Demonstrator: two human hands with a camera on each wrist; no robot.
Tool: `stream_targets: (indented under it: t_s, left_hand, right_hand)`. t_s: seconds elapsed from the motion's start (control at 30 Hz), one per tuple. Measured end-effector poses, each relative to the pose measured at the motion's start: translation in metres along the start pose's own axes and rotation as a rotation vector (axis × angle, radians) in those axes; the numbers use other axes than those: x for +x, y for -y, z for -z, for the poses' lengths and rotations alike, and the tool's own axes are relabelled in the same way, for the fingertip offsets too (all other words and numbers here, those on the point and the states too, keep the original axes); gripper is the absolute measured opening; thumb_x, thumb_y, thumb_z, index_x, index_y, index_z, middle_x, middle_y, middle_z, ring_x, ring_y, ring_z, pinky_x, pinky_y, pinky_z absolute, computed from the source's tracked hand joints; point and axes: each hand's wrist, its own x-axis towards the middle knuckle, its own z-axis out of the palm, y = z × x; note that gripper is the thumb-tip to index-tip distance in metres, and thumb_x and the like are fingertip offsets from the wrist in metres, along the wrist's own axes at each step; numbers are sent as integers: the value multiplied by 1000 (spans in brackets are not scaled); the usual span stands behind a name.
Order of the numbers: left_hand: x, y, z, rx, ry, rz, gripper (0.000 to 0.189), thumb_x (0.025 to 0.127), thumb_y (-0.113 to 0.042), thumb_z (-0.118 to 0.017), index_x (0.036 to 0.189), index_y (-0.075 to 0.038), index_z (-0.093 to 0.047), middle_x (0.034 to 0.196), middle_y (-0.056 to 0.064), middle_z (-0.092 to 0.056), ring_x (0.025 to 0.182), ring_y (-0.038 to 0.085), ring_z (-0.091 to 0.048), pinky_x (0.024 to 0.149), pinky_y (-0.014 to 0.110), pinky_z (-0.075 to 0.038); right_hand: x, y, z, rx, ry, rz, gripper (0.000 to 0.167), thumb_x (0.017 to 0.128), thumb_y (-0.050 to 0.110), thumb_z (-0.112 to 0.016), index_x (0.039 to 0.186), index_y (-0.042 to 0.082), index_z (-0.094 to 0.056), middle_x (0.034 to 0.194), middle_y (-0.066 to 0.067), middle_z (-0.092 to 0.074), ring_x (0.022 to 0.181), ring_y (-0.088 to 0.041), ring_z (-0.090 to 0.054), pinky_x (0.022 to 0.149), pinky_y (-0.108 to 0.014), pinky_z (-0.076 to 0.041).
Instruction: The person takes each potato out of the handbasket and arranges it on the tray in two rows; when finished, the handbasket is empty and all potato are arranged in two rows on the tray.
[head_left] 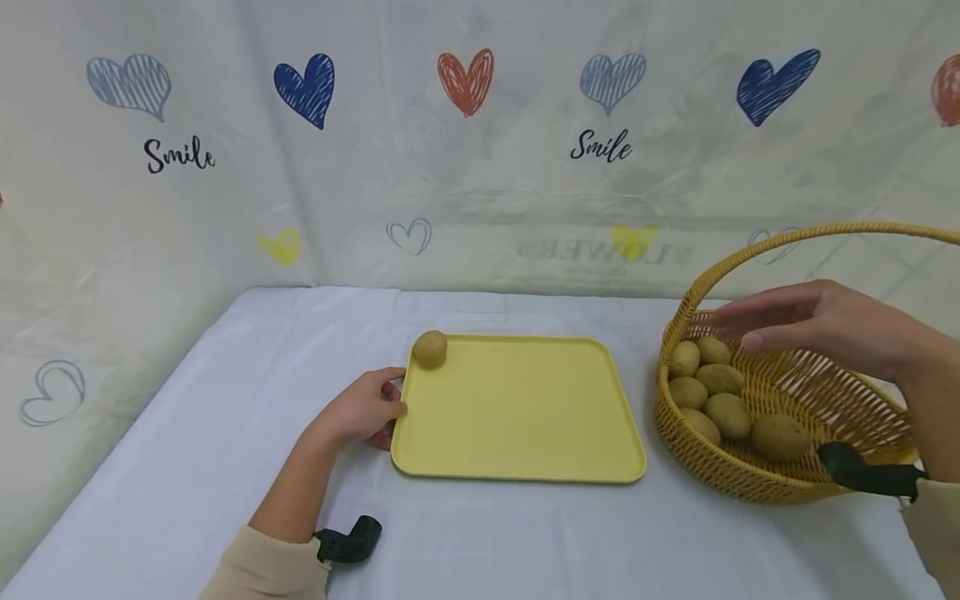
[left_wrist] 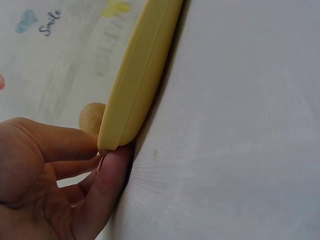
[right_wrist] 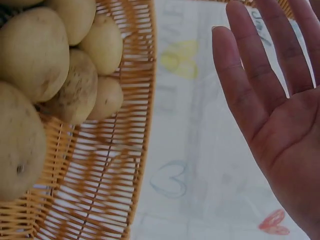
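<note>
A yellow tray lies on the table, with a single potato at its far left corner. My left hand pinches the tray's left edge, thumb on the rim and fingers underneath. The left wrist view shows that pinch close up, the potato behind the fingers. Over a wicker basket at the right hovers my right hand, its fingers straight and holding nothing. Several potatoes sit inside the basket, mostly along its left side. In the right wrist view the palm appears beside them.
The basket's tall handle arches over it, close behind the right hand. A white cloth covers the table. Behind stands a pale curtain printed with hearts and lettering.
</note>
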Motion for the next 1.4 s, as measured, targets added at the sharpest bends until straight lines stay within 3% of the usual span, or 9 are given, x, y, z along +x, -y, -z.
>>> stream_targets:
  t_s: [0.27,0.53,0.97,1.2,1.4]
  left_hand:
    - [-1,2,-1,4,-2,-4,62,98,-4,-58,157,-5,-39,113,14,-51,81,21,-58,60,34,-63]
    - [1,3,-2,-6,-7,10,61,98,-4,-59,157,-7,-40,114,14,-51,80,20,-59,60,33,-63]
    - [-1,3,-1,0,-1,-10,61,98,-3,-58,157,-4,-39,113,14,-51,79,20,-57,59,33,-62]
    - [0,1,-1,-7,0,-6,62,98,-4,-58,157,-5,-39,112,13,-51,80,20,-58,60,33,-63]
    - [1,1,0,-13,2,-6,62,98,-4,-59,157,-5,-39,113,14,-51,82,21,-59,61,34,-63]
  right_hand:
    - [-5,-23,-1,-58,24,-90,53,101,36,-66,148,11,-57,140,-15,-65,104,8,-64,80,-25,-57]
    - [-6,-41,-2,-37,97,-153,62,102,38,-65,151,3,-50,150,-26,-54,100,15,-61,83,-30,-61]
    - [-9,-62,-4,41,177,-144,58,104,29,-62,152,-1,-48,150,-27,-52,107,11,-61,84,-26,-60]
    - [-10,-64,-4,27,180,-156,56,104,30,-62,150,0,-51,150,-27,-53,104,12,-61,84,-27,-60]
    - [-9,-69,-4,56,236,-175,56,105,26,-60,148,-7,-49,148,-32,-52,102,10,-63,88,-32,-62]
